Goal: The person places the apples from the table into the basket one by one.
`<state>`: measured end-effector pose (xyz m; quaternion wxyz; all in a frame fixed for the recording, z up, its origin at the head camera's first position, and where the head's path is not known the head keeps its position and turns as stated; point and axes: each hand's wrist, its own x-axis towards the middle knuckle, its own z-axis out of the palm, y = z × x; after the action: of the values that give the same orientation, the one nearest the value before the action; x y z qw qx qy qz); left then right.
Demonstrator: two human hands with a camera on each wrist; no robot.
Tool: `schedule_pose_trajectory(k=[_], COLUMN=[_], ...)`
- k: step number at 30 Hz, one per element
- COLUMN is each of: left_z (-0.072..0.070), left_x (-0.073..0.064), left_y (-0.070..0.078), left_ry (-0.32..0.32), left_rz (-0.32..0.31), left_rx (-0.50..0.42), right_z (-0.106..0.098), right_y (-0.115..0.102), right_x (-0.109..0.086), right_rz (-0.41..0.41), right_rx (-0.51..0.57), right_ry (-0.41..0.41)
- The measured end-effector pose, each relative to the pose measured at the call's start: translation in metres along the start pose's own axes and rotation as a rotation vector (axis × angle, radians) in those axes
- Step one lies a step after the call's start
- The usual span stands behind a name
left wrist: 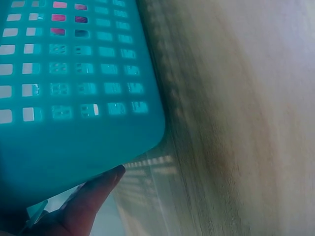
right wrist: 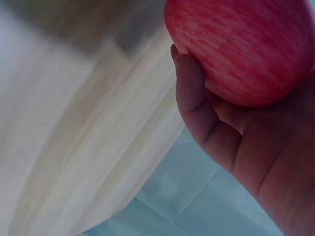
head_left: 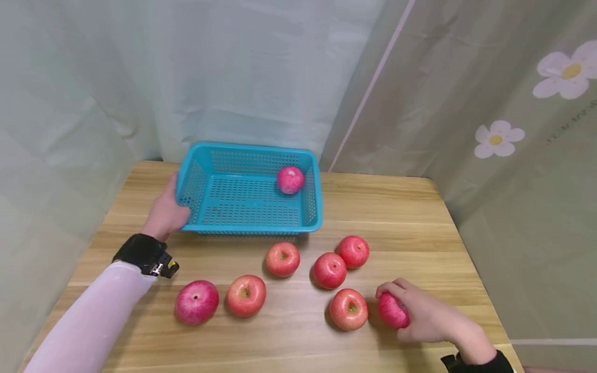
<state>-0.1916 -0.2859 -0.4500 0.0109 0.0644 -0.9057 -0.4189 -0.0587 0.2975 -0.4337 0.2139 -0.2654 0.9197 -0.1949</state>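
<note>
My left hand (head_left: 167,210) grips the left side of a blue plastic basket (head_left: 252,229), its thumb at the rim. In the left wrist view the fingers lie against the outside of the basket wall (left wrist: 78,142). One deep pink apple (head_left: 290,180) sits inside at the basket's right end. My right hand (head_left: 426,313) holds another deep pink apple (head_left: 393,311) at the right of the table, fingers curled round it. The right wrist view shows that streaked apple (right wrist: 241,49) against the palm and fingers. A paler red apple (head_left: 348,309) lies just left of the right hand.
Several more apples lie on the wooden table (head_left: 396,207) in front of the basket: a dark pink apple (head_left: 197,302), a pale red apple (head_left: 246,296), another apple (head_left: 282,259), and two close together, a nearer apple (head_left: 329,270) and a farther apple (head_left: 353,252). A curtain (head_left: 261,72) hangs behind.
</note>
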Motion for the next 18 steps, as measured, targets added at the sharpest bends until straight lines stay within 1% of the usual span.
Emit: schedule_pose_trajectory(k=[5, 8, 13, 18], left_z=[0.002, 0.002, -0.001, -0.001], left_x=[0.0, -0.002, -0.003, -0.002], left_y=[0.002, 0.003, 0.003, 0.002], left_ry=[-0.004, -0.007, 0.002, 0.005], left_rz=[-0.004, -0.005, -0.006, -0.014], left_rx=[0.004, 0.001, -0.004, 0.001], right_z=[-0.013, -0.021, -0.032, -0.043], right_y=[-0.003, -0.004, -0.008, -0.016], right_x=[0.003, 0.009, 0.028, 0.045], right_rz=[0.021, 0.012, -0.056, -0.062], right_rx=[-0.003, 0.006, 0.006, -0.016], right_ry=[0.005, 0.009, 0.034, 0.039])
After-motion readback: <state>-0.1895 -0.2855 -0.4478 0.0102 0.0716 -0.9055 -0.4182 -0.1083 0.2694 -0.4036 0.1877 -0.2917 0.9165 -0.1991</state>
